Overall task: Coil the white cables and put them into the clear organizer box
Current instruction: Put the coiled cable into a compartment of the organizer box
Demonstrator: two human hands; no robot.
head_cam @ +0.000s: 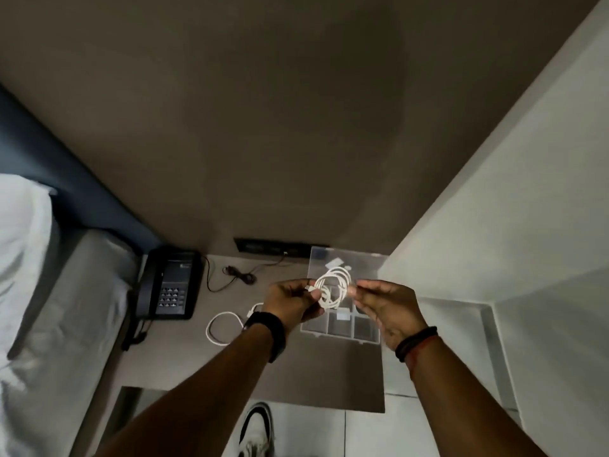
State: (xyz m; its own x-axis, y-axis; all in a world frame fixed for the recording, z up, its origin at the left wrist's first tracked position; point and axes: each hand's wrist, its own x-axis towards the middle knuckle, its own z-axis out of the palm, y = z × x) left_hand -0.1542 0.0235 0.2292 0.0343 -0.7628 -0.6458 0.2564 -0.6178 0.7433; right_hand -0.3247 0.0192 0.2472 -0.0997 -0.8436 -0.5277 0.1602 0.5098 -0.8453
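Note:
A coiled white cable (333,285) hangs between both hands, above the clear organizer box (339,328). My left hand (291,303) pinches the coil's left side, near a plug end. The fingertips of my right hand (385,306) pinch its right side. The box sits open on the bedside table, its lid (346,258) standing up at the back, with small white pieces inside some compartments. A second white cable (224,328) lies loose in a loop on the table, left of my left wrist.
A black desk phone (169,285) stands at the table's left, beside the bed (49,308). A thin black cord (237,277) runs from a wall socket panel (280,249). A white wall (510,225) closes the right side. My shoe (257,430) shows on the tiled floor below.

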